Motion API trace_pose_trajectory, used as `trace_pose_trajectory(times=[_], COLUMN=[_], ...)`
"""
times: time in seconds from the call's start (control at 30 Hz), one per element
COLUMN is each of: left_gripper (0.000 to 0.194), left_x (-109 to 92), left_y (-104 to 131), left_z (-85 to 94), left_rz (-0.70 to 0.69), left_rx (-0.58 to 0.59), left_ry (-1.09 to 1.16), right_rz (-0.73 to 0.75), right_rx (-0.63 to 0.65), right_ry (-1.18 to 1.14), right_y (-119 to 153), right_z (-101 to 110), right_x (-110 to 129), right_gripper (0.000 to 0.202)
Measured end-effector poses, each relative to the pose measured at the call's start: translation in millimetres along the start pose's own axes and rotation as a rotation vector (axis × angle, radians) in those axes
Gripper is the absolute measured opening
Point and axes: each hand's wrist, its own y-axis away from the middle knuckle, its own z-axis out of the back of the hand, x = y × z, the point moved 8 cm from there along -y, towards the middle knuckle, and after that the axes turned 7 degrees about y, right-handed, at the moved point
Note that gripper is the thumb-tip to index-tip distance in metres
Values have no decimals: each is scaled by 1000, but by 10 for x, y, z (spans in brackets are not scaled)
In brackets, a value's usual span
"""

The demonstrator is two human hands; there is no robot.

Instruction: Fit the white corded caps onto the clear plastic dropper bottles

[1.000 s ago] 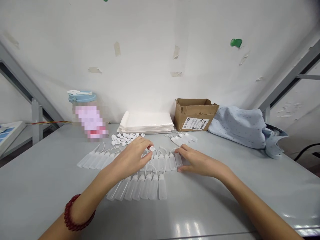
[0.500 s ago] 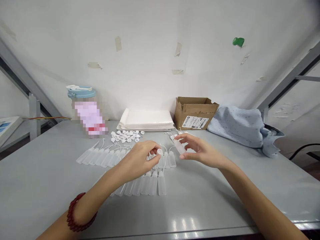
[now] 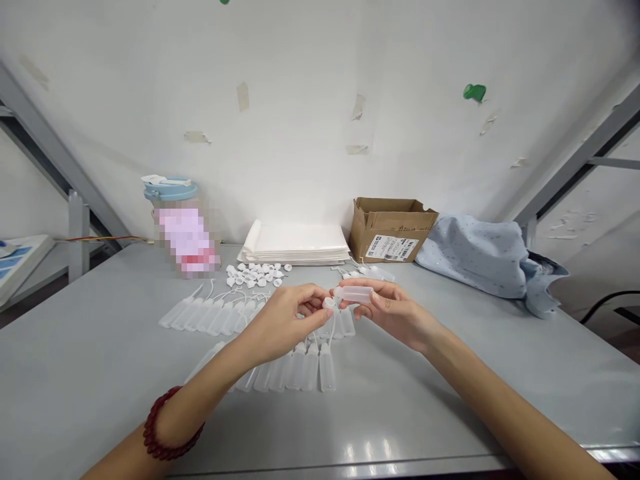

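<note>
My left hand point(image 3: 295, 313) pinches a small white cap point(image 3: 329, 303) between thumb and fingers. A translucent plastic bottle point(image 3: 356, 294) lies almost level in my right hand point(image 3: 395, 310), its neck pointing left towards the cap. The two are close together; whether they touch I cannot tell. Beneath and beside my hands, several similar bottles with thin white spouts lie in a back row point(image 3: 210, 317) and a front row point(image 3: 300, 368), partly covered by my left arm. Behind my right hand are a few more bottles point(image 3: 377, 273). Loose white caps point(image 3: 255, 273) form a pile behind my left hand.
A stack of white sheets or bags point(image 3: 300, 243) lies against the wall beside an open cardboard box point(image 3: 390, 230). Light blue cloth point(image 3: 470, 253) is bundled at the right. A blue-lidded container point(image 3: 171, 190) stands at the left on the grey table point(image 3: 425, 413).
My right hand has brought the bottle left and turned it from steeply tilted to nearly level. The cap in my left hand is now beside the bottle's neck. The view has shifted slightly.
</note>
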Motion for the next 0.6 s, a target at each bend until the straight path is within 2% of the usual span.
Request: trace_pose_trajectory(times=[0.13,0.4,0.6], left_gripper=[21,20,19], left_x=[-6,-6,-64], left_y=[2,-3,-9], left_z=[-6,61,37], left_rz=[-36,-70,-120], left_rx=[-27,-102,-66], left_ry=[-24,-117,-134], right_rz=[1,11,-63], right_rx=[-21,21,40], right_ry=[-2,-7,39], right_y=[-9,-22,-16], right_z=[11,39,41], right_x=[-5,-11,-73], right_gripper=[27,25,25])
